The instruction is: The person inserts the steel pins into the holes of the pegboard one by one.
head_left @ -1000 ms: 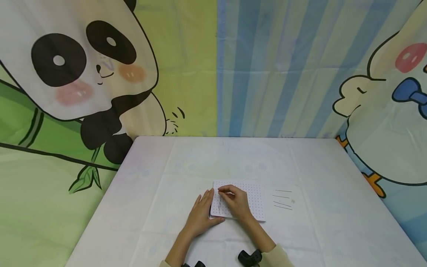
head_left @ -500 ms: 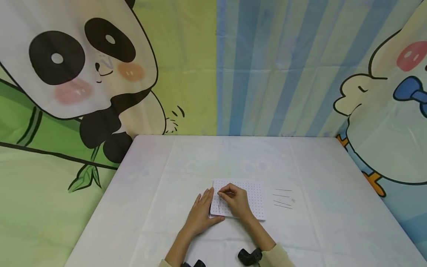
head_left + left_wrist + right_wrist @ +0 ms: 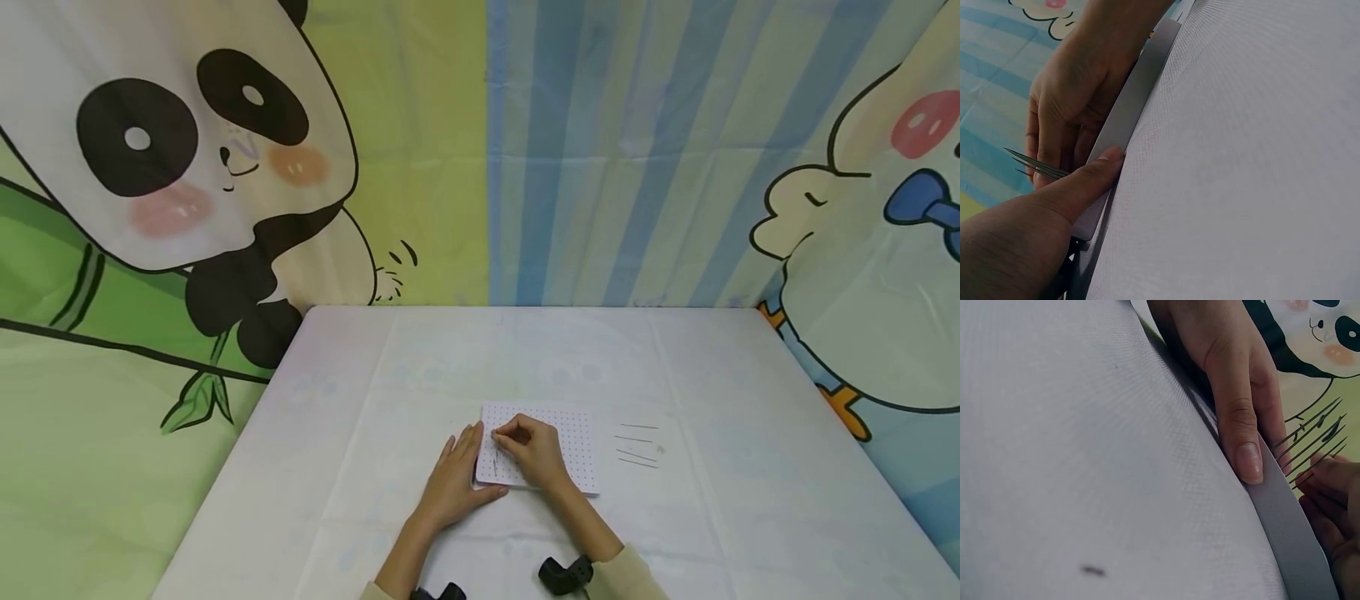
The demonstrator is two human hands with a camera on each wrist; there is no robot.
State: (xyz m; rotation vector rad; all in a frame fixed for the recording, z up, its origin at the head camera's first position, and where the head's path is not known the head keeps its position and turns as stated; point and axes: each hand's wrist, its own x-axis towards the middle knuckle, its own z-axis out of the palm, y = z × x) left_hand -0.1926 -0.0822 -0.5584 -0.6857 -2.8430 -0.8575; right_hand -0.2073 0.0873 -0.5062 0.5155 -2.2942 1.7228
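Note:
A white board with a grid of small holes lies on the table. Several thin dark needles stand up from its left part, close together. My left hand braces the board's near left corner, fingers stretched along the left side. Its thumb presses on the front edge. Over the left part of the board, my right hand pinches with thumb and forefinger beside the standing needles, apparently on one of them; its fingertips mostly hide the spot. In the right wrist view, the right hand appears behind the board's edge.
Right of the board, several more thin dark needles lie roughly parallel on the white tablecloth. A curtain with cartoon animals hangs behind the table. Black wrist devices sit near the sleeves.

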